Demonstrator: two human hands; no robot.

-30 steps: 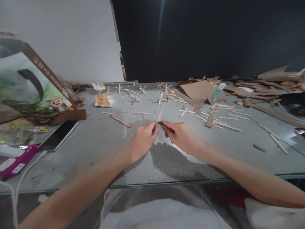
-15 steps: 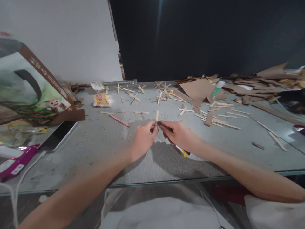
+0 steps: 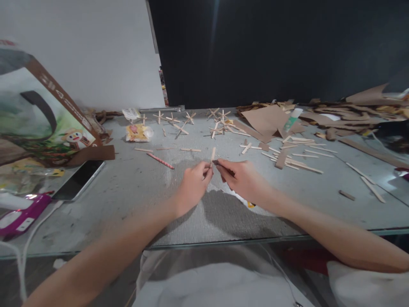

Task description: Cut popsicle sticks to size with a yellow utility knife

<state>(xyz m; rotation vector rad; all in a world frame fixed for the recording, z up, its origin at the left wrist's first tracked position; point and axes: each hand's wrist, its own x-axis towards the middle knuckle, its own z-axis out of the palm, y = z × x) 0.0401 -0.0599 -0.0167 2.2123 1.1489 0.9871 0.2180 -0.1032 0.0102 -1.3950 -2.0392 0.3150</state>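
Hands meet over the middle of the grey table (image 3: 134,200), almost touching at the fingertips. The left hand (image 3: 191,187) is pinched on a wooden craft stick (image 3: 212,154), whose free end stands up and away from the fingers, tilted slightly right. The right hand (image 3: 244,181) is closed around a dark slender tool (image 3: 224,168), its tip against the stick just above the left thumb; whether it is a pen or a blade cannot be told. Beyond the hands, star-shaped stick crosses (image 3: 179,124) lie scattered near the table's far edge, and loose sticks (image 3: 297,158) spread to the right beside brown cardboard scraps (image 3: 265,121) and a green-and-white glue tube (image 3: 292,120). A red striped stick (image 3: 160,161) lies to the left of the hands, a yellow packet (image 3: 139,133) farther back. At the left edge a phone (image 3: 78,181) lies flat beside a printed carton (image 3: 41,115).
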